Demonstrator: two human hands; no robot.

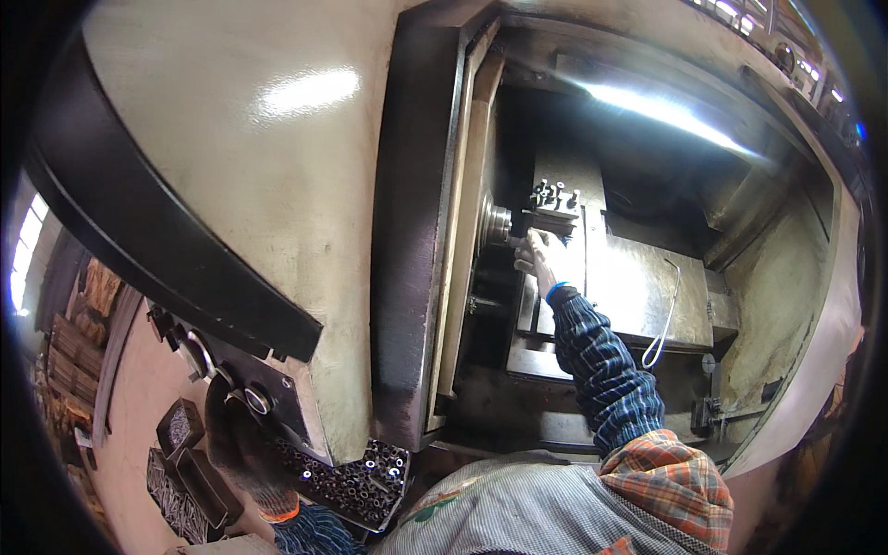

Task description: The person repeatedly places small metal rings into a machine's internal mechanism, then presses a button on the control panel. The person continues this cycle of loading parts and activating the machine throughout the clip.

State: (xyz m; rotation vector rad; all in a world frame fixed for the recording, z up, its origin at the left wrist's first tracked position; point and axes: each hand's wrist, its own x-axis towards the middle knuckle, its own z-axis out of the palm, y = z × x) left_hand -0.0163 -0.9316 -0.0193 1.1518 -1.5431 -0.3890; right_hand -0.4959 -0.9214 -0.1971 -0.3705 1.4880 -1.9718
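Inside a lathe, my right hand (546, 259) reaches up to the chuck (499, 225) in a pale glove with a blue cuff. Its fingers are bent together just at the chuck's face; whatever they hold, if anything, is too small to make out. Right above the hand sits the tool post (555, 197) with several bolts on top. At the lower left, my left hand (239, 449), in a dark glove with an orange cuff, is at the control panel (277, 400), close to its round knob (257, 400). Shadow and dark cloth hide its fingers.
A tray of small metal rings (365, 481) stands below the panel. Dark bins (208, 486) beside it hold thin metal pins. A hooked metal rod (668, 310) lies on the lathe's slide cover (638, 287). The sliding door's edge (416, 231) stands left of my right arm.
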